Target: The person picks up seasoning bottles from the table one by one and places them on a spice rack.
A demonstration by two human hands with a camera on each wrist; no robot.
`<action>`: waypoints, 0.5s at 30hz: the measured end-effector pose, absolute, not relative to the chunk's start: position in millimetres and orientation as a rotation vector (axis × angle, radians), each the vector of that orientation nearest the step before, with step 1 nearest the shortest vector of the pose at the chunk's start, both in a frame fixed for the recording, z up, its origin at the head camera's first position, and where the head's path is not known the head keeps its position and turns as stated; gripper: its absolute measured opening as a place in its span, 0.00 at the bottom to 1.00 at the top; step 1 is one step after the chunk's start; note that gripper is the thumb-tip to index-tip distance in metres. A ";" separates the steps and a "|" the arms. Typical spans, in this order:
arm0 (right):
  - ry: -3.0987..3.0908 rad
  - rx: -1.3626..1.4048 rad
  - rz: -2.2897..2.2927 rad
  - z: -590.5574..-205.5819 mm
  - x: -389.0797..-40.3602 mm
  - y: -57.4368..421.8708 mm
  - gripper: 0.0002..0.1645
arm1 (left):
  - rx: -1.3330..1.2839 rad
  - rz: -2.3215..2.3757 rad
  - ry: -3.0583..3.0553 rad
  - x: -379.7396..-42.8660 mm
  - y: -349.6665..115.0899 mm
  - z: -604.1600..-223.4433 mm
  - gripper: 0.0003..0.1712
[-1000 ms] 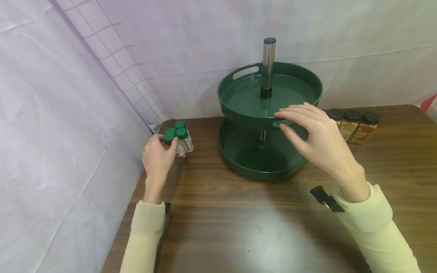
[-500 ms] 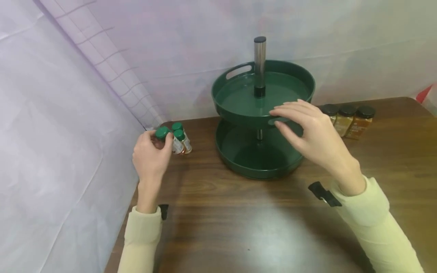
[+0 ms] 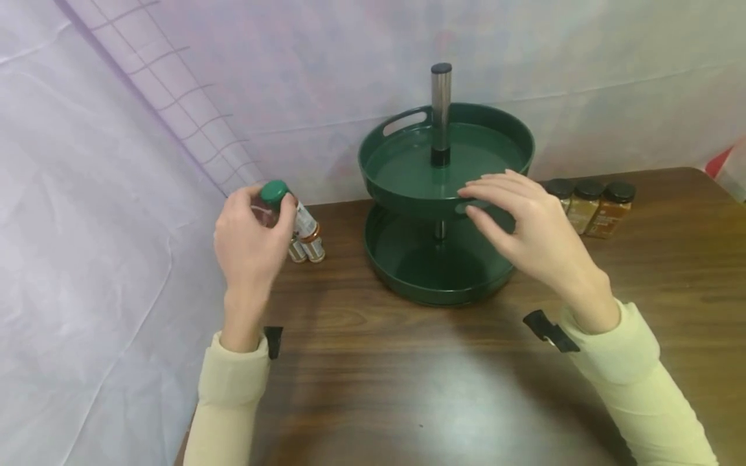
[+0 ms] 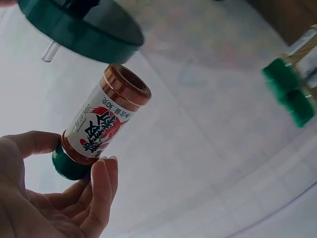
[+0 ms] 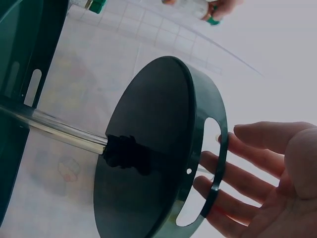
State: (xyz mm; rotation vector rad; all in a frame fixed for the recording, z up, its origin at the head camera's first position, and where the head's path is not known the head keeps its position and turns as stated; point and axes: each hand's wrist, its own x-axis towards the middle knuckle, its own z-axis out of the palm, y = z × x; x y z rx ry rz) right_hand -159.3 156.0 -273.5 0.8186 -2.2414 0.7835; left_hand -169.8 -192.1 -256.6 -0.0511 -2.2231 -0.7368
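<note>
Wood-grained bench [image 3: 373, 369] carries a smooth, round-tiered green stand [image 3: 410, 204]; left grip [image 3: 247, 236] pinches a cylindrical jar [image 4: 101, 121], right grip [image 3: 536, 226] gapes loosely around the slotted rim [image 5: 213, 96].

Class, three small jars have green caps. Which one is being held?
The jar with red artwork on its white label: the left hand pinches it near its green cap, off the table. The other two jars stand together on the table.
</note>
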 end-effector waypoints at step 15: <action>-2.255 0.814 0.800 -277.4 -161.3 158.3 0.18 | -0.074 -0.750 -2.252 -190.3 -167.8 -184.9 0.23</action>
